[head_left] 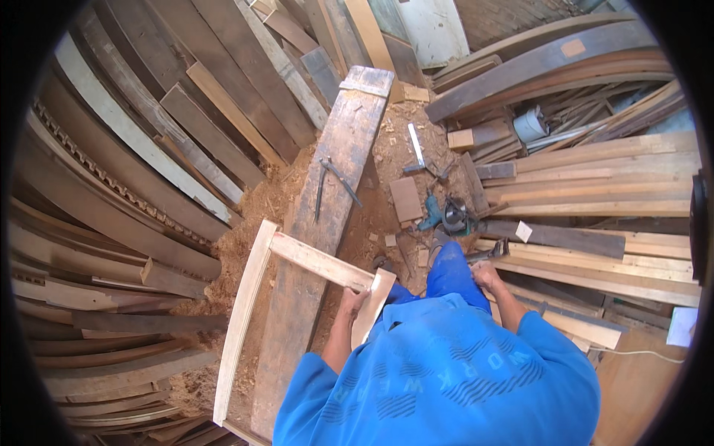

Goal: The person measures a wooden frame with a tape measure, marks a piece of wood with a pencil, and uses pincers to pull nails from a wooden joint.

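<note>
While the left hand (352,303) clamped the pale wooden frame (320,260) near one corner joint, the right hand (486,276), well apart at about 2 o'clock from it, was closed around what looked like a hammer (500,250). The frame crossed over the narrow plank tabletop (349,126), its long, slightly curved rail (242,327) running from just past 12 o'clock to just past 6, roughly in line with the plank. Its crosspiece slanted from 10 toward 4 o'clock, meeting a shorter side piece (374,305) beside the left hand. Pincers (320,192) lay on the tabletop, at 12 o'clock from the crosspiece, handles spread toward 6 and 4. A teal power tool (431,213) sat at 11 o'clock from the right hand.
</note>
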Tool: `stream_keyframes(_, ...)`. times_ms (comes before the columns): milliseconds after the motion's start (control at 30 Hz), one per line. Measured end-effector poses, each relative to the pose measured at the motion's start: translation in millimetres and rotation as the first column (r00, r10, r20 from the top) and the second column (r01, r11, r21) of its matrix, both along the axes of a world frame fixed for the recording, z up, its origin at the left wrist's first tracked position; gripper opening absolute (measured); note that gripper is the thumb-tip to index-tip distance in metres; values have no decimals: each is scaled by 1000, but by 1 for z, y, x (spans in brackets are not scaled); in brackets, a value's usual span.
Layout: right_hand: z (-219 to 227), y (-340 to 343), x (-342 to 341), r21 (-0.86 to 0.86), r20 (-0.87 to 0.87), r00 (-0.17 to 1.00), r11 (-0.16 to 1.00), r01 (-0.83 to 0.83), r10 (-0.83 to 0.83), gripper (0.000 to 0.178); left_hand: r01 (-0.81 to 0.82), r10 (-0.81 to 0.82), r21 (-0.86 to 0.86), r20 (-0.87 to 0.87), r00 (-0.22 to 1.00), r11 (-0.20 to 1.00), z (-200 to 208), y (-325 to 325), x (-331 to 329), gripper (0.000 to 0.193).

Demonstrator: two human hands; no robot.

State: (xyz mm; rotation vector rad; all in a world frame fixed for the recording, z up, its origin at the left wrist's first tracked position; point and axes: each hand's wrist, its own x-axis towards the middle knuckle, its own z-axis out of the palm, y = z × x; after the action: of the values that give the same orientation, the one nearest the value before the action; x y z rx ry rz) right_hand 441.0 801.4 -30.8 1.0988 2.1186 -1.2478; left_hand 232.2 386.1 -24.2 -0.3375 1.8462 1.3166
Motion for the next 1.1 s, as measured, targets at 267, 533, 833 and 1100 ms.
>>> stream_keyframes(267,15,22,-96,-7,-2,1000,999,31,-31,26,524,-627,-556,5,779,646,20,-12,-99,49)
stream_keyframes(533,-31,98,-154,160,-16,1000,987,4,-2,29,329,-671,-585,-665,328,741,71,224,-259,55)
stream_keyframes(833,-124,235,-267,242,-78,981,958,-156,180,29,128,-872,-888,-391,294,441,-36,365,-386,99)
stream_keyframes(1100,-343,366,-359,392,126,949,864,-317,290,40,170,-867,-851,-478,141,497,-69,387,-400,92)
